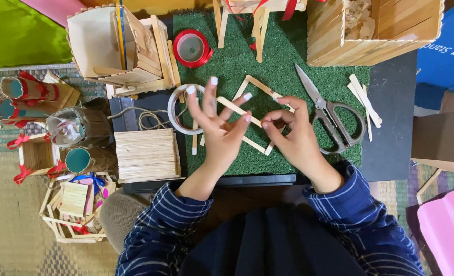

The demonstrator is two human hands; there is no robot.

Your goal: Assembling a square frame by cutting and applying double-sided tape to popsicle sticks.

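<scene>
Wooden stick frame (260, 115) pinched over the green mat (288, 56).
Right hand (293, 135) fingers closed on frame; left hand (219, 128) fingers spread open, steadying one stick; weak joints may separate.

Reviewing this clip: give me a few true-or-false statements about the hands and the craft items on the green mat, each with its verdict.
1. Both hands work at a square frame of pale wooden sticks lying on the green turf mat. True.
2. The grey-handled metal scissors are in the right hand. False: they lie on the mat, right of that hand.
3. A red ribbon spool lies beyond the left hand. True.
4. The stack of plain wooden sticks lies right of the scissors. False: it lies far left of them, beside the left hand.
</scene>
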